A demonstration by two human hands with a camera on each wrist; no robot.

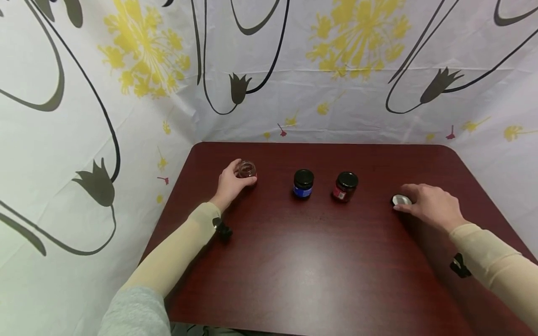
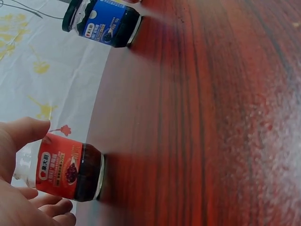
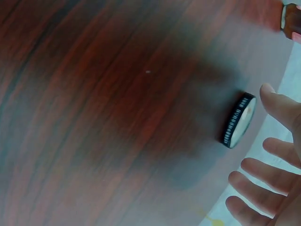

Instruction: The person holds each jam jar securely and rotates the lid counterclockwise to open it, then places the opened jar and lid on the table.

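At the table's far left, my left hand [image 1: 232, 183] holds a lidless glass jar [image 1: 247, 170] between thumb and fingers. In the left wrist view this jar [image 2: 61, 167] has a red label and dark contents low down; it stands upright on the table. A black-rimmed lid [image 1: 401, 200] lies on the right side with its pale inside up. My right hand [image 1: 435, 205] is beside that lid [image 3: 239, 120], its fingers [image 3: 268, 175] extended and apart from it in the right wrist view.
Between the hands stand two closed, black-lidded jars: one with a blue label [image 1: 303, 183] and one with a red label [image 1: 345, 186]. The dark red table [image 1: 311, 261] meets a patterned cloth [image 1: 286, 88] at the back and sides.
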